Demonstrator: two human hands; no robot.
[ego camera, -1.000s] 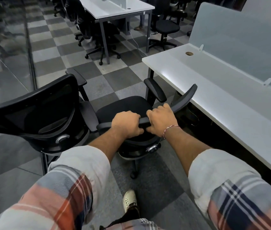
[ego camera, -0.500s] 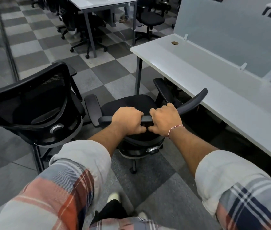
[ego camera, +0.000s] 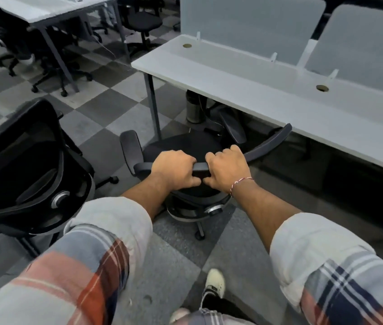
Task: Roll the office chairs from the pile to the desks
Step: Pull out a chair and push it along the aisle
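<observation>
knuckles up, two fists sit side by side on the top rail of the office chair. the left grip and the right grip each curl tight round that rail, thumbs nearly touching, likely because a centred double hold steers the castors straight. the chair stands just in front of the bench, seat facing it, one armrest close by the bench's front edge, beside the bench's corner leg. a second chair stands well out from the bench, probably next in line. parking looks nearly done.
</observation>
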